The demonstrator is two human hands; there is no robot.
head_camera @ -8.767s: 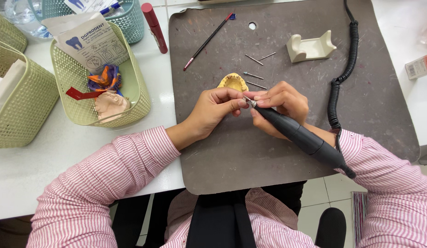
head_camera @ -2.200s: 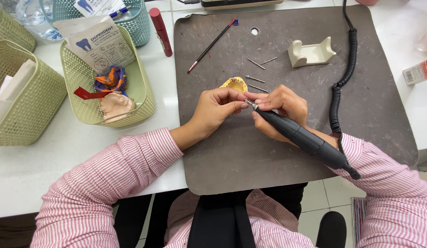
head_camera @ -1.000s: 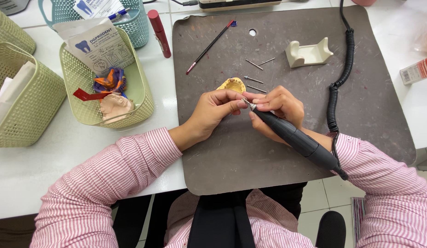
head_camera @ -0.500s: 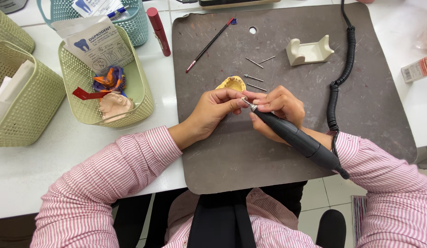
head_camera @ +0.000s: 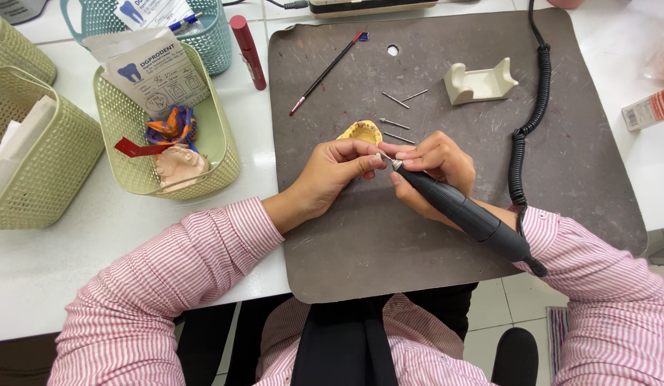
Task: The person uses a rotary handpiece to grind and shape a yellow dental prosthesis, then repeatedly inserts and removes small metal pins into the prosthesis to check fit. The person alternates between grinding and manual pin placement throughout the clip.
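Left hand [head_camera: 332,171] pinches the yellow cast [head_camera: 360,131] at mid-mat [head_camera: 346,243], right hand [head_camera: 435,168] grips the handpiece [head_camera: 464,211], tip at the cast; positions unchanged over recent seconds, grinding apparently ongoing.

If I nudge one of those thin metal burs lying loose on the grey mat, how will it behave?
The metal burs are thin, round pins, so one would probably roll. They look light and stiff. The grey mat looks matte and scuffed, which may slow a roll. Lying flat, they seem awkward to pinch.
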